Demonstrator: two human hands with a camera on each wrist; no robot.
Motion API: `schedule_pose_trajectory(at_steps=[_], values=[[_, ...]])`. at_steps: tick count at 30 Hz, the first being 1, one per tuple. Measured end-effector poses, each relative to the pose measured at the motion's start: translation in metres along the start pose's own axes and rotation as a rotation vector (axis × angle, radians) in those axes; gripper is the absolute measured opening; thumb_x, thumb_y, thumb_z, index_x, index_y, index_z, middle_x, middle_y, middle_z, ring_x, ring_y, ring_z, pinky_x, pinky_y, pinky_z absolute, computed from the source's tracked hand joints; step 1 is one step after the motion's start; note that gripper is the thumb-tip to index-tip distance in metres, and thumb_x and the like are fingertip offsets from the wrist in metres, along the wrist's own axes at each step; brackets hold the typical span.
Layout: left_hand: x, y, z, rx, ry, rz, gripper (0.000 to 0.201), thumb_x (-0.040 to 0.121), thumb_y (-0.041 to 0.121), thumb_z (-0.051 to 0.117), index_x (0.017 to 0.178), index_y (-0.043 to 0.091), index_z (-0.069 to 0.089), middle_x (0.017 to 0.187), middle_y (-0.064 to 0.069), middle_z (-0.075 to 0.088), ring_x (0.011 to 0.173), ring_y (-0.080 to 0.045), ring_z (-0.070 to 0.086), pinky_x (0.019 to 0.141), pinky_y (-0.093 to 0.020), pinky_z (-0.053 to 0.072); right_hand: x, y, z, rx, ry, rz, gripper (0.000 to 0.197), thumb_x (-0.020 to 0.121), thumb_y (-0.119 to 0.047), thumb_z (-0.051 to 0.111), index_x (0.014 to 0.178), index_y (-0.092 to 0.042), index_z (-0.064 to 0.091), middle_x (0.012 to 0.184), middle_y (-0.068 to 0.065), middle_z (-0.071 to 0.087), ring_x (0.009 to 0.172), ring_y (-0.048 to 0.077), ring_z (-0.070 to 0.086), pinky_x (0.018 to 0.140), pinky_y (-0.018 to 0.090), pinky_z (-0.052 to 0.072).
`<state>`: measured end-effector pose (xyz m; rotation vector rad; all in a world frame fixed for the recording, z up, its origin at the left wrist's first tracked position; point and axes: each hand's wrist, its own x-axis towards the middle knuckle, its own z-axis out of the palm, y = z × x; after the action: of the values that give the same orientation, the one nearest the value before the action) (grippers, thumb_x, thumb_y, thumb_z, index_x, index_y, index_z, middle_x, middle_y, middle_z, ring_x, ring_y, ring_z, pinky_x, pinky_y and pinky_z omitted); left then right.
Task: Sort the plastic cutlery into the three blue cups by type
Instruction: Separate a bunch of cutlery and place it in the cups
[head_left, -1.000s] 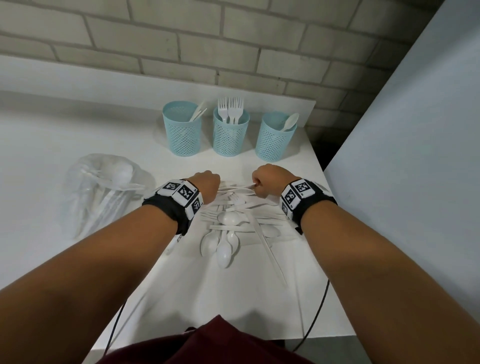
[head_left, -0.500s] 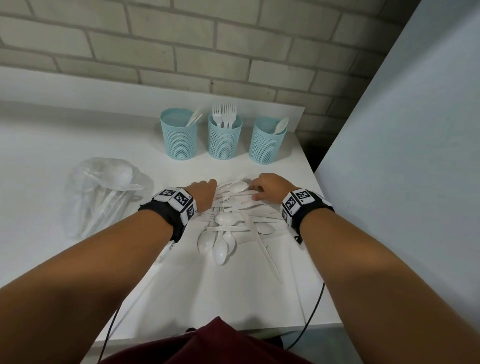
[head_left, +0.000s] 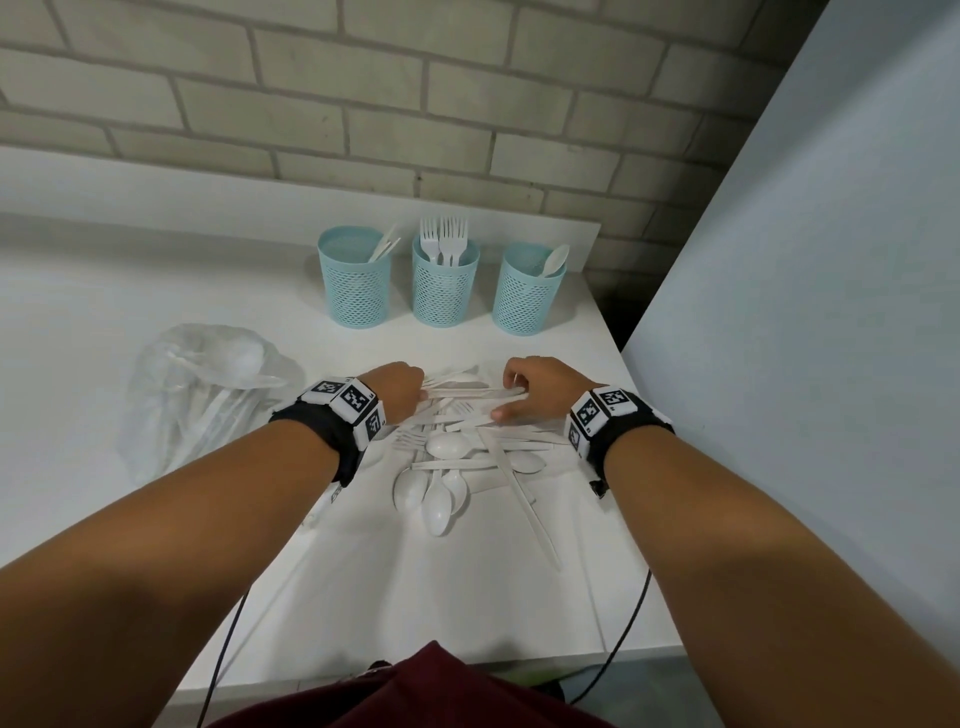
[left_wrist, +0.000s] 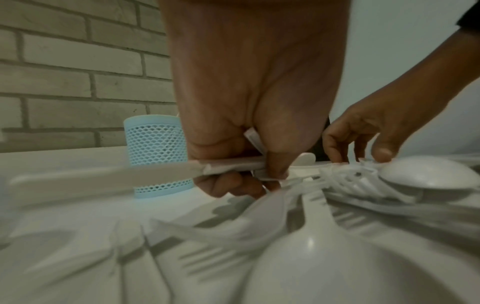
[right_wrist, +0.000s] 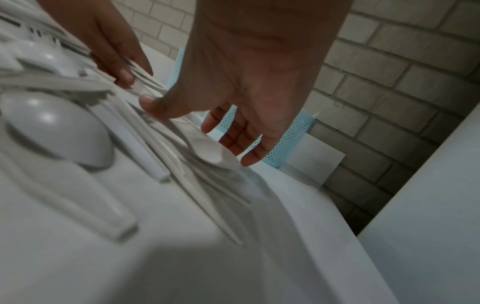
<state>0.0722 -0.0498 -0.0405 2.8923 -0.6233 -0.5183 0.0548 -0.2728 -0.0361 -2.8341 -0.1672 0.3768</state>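
Observation:
Three blue mesh cups stand at the back of the white table (head_left: 130, 291): the left cup (head_left: 356, 283) holds knives, the middle cup (head_left: 444, 288) forks, the right cup (head_left: 527, 296) a spoon. A pile of white plastic cutlery (head_left: 457, 457) lies in front of them. My left hand (head_left: 410, 397) is at the pile's left end and pinches a white knife (left_wrist: 116, 178) by its handle, blade pointing left. My right hand (head_left: 511, 400) rests on the pile's right end, its thumb (right_wrist: 150, 105) pressing on a piece and its fingers (right_wrist: 249, 152) loosely extended.
A clear plastic bag (head_left: 202, 395) with more cutlery lies left of the pile. A pale panel (head_left: 831, 312) rises close along the table's right edge. A brick wall stands behind the cups. Two cables hang over the front edge.
Both hands sat as loose fists over the pile, then reached down onto its far end. Now the left hand has a knife pinched, and the right hand's fingers spread on the pile.

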Motion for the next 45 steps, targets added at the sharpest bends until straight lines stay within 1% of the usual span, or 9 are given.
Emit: schedule_pose_trajectory(at_steps=[6, 11, 17, 19, 23, 29, 36, 42, 45], values=[[0.0, -0.001, -0.003, -0.212, -0.04, -0.003, 0.025, 0.099, 0.01, 0.033, 0.118, 0.0, 0.045, 0.118, -0.019, 0.056, 0.094, -0.027, 0.051, 0.076, -0.03, 0.036, -0.003, 0.002, 0.006, 0.086, 0.005, 0.018, 0.049, 0.072, -0.03, 0.079, 0.112, -0.015, 0.055, 0.106, 0.0, 0.049, 0.097, 0.011, 0.046, 0.085, 0.024, 0.037], [0.001, 0.001, -0.008, -0.283, -0.105, 0.014, 0.026, 0.101, 0.017, 0.03, 0.116, 0.003, 0.045, 0.124, -0.017, 0.053, 0.1, -0.025, 0.048, 0.084, -0.029, 0.034, 0.005, -0.003, 0.003, 0.112, 0.053, 0.034, 0.042, 0.074, -0.023, 0.077, 0.11, -0.011, 0.059, 0.11, 0.005, 0.059, 0.104, 0.017, 0.055, 0.082, 0.024, 0.038], [0.005, -0.012, -0.008, -0.368, -0.001, -0.032, 0.043, 0.101, 0.032, 0.034, 0.127, 0.0, 0.045, 0.132, -0.019, 0.049, 0.122, -0.033, 0.046, 0.1, -0.035, 0.034, 0.019, -0.016, -0.029, 0.254, 0.157, 0.006, 0.024, 0.076, -0.02, 0.076, 0.093, -0.005, 0.068, 0.075, 0.0, 0.06, 0.07, 0.014, 0.054, 0.057, 0.018, 0.039], [0.004, -0.014, -0.013, -0.51, 0.062, -0.029, 0.034, 0.099, 0.03, 0.04, 0.118, 0.003, 0.049, 0.117, -0.019, 0.057, 0.104, -0.031, 0.055, 0.088, -0.035, 0.041, 0.024, -0.021, -0.046, 0.409, 0.141, 0.023, 0.017, 0.079, -0.012, 0.073, 0.092, -0.007, 0.065, 0.069, -0.001, 0.059, 0.059, 0.009, 0.054, 0.05, 0.013, 0.042], [-0.003, -0.015, -0.021, -0.918, 0.155, -0.013, 0.015, 0.099, 0.018, 0.043, 0.112, 0.011, 0.045, 0.089, -0.007, 0.062, 0.063, -0.014, 0.051, 0.056, -0.021, 0.038, 0.032, -0.033, -0.071, 0.564, 0.102, 0.061, 0.007, 0.09, -0.003, 0.057, 0.095, -0.007, 0.059, 0.075, 0.001, 0.056, 0.065, 0.009, 0.053, 0.057, 0.015, 0.048], [-0.01, -0.016, -0.027, -1.299, 0.167, 0.006, 0.02, 0.098, 0.008, 0.044, 0.117, 0.013, 0.046, 0.083, -0.006, 0.064, 0.065, -0.011, 0.056, 0.053, -0.016, 0.045, 0.038, -0.04, -0.089, 0.697, 0.168, 0.134, 0.04, 0.081, -0.006, 0.07, 0.114, -0.019, 0.052, 0.077, 0.001, 0.055, 0.054, 0.008, 0.051, 0.045, 0.016, 0.041], [-0.006, -0.015, -0.023, -1.526, 0.154, -0.058, 0.027, 0.094, -0.005, 0.043, 0.117, 0.007, 0.051, 0.086, -0.005, 0.064, 0.068, -0.01, 0.056, 0.061, -0.019, 0.046, 0.049, -0.047, -0.069, 1.196, 0.224, 0.185, 0.01, 0.092, -0.013, 0.058, 0.082, -0.012, 0.06, 0.071, 0.002, 0.049, 0.055, 0.008, 0.038, 0.041, 0.014, 0.034], [-0.004, -0.011, -0.019, -1.536, 0.155, -0.083, 0.009, 0.097, 0.012, 0.047, 0.101, 0.009, 0.055, 0.076, -0.001, 0.05, 0.058, -0.008, 0.037, 0.043, -0.012, 0.032, 0.052, -0.058, -0.049, 1.361, 0.178, 0.316, 0.025, 0.099, -0.027, 0.043, 0.082, -0.012, 0.052, 0.07, 0.003, 0.048, 0.06, 0.013, 0.042, 0.05, 0.022, 0.042], [-0.004, -0.011, -0.02, -1.516, 0.153, -0.074, 0.025, 0.097, 0.024, 0.048, 0.111, 0.004, 0.055, 0.075, 0.0, 0.045, 0.058, -0.008, 0.034, 0.042, -0.012, 0.032, 0.054, -0.062, -0.045, 1.379, 0.181, 0.287, 0.024, 0.099, -0.028, 0.045, 0.082, -0.012, 0.052, 0.071, 0.004, 0.05, 0.059, 0.014, 0.042, 0.045, 0.02, 0.043]])
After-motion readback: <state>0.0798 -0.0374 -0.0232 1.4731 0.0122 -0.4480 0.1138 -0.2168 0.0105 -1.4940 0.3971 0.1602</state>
